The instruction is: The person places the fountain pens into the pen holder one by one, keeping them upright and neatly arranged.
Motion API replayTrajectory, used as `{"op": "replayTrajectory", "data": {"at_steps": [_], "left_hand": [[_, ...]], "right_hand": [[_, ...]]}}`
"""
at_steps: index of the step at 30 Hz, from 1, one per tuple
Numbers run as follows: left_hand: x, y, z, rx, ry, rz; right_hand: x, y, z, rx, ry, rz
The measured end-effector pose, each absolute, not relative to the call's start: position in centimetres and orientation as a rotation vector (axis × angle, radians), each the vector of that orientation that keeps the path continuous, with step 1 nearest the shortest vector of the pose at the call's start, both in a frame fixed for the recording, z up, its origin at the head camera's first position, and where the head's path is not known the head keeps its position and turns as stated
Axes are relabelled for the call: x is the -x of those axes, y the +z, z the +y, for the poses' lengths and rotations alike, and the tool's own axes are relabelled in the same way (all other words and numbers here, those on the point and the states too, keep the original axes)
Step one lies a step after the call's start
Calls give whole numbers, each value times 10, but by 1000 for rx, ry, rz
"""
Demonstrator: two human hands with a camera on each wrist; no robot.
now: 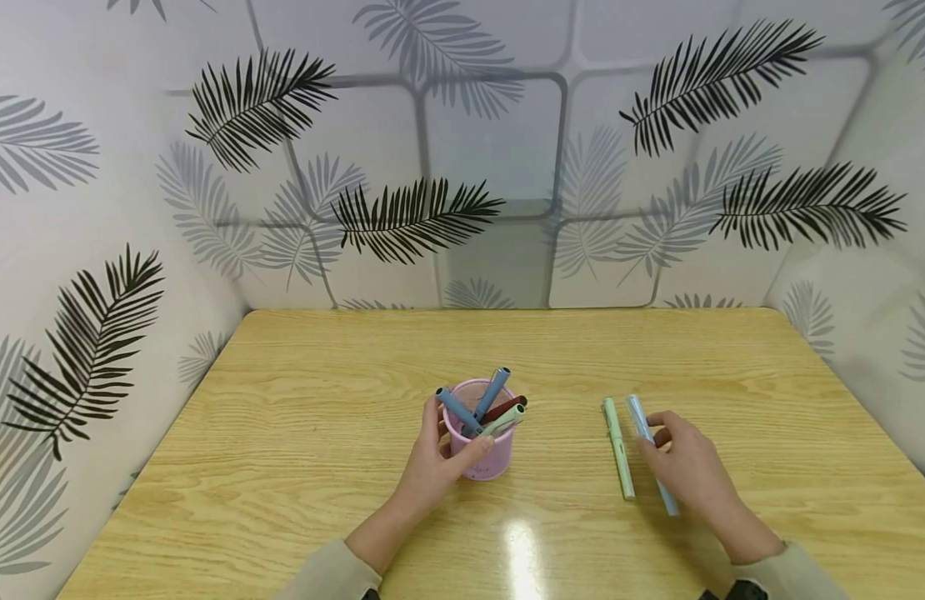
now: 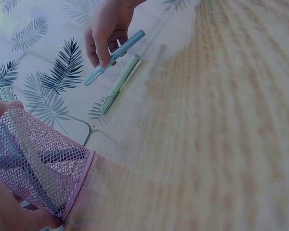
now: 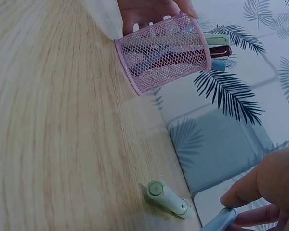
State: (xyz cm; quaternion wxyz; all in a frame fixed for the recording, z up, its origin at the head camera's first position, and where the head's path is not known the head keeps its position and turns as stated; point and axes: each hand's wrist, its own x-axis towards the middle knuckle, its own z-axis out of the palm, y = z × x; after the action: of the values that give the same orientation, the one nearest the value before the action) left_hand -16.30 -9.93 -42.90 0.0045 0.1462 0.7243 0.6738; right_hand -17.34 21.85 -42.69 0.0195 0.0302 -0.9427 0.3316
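Observation:
A pink mesh pen holder (image 1: 487,460) stands on the wooden table, and my left hand (image 1: 436,467) grips its left side. Inside it lean several pens: two blue ones, a dark red pen (image 1: 503,410) and a pale green one. To the right, my right hand (image 1: 687,462) pinches a light blue pen (image 2: 127,45) between thumb and fingers; in the left wrist view this pen appears raised off the tabletop. Just left of that hand a light green pen (image 1: 618,450) lies on the table. In the right wrist view only one end of the blue pen shows.
The wooden table (image 1: 297,400) reaches back to a wall covering (image 1: 492,258) with a leaf pattern, which also rises on the left and right sides. A bright light reflection lies on the tabletop near the front.

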Motion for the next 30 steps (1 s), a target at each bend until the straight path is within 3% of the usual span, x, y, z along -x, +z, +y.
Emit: {"op": "replayTrajectory", "data": {"at_steps": [30], "left_hand": [[162,-429,-98,-466,2123,2278]], "right_hand": [[165,-407,194,-219,1072,-2660]]}}
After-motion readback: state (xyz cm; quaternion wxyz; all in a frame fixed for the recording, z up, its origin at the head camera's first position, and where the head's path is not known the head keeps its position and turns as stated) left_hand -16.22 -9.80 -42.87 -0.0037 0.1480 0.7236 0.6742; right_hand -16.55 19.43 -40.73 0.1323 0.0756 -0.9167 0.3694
